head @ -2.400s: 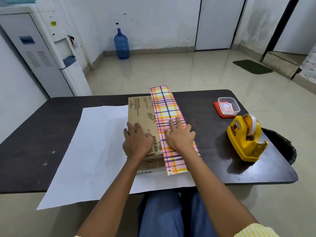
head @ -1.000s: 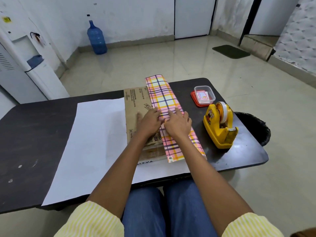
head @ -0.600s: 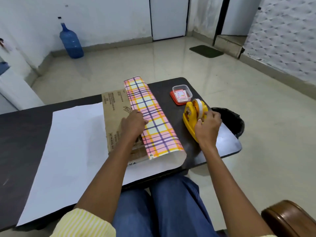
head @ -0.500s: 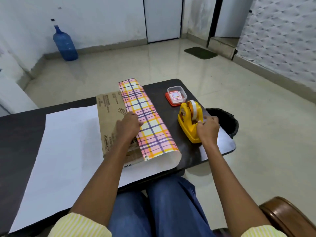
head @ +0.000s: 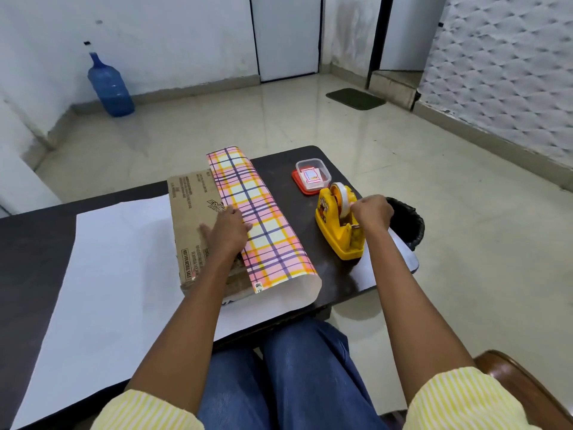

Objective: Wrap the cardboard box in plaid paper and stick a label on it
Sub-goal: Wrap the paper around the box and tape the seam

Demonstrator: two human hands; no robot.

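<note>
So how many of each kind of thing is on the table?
Cardboard box: 1
Plaid paper sheet: 1
Yellow tape dispenser: 1
Clear tub: 1
Red lid: 1
Labels inside: cannot count
Total: 5, labels aside

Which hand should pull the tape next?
Likely right. The right hand is at the yellow tape dispenser; the left hand presses the plaid paper onto the cardboard box.

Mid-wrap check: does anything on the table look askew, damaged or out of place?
Nothing is spilled. The plaid paper flap is loose. It bulges out past the cardboard box on the right, and only the left hand presses it down. The right hand pinches at the tape dispenser.
</note>
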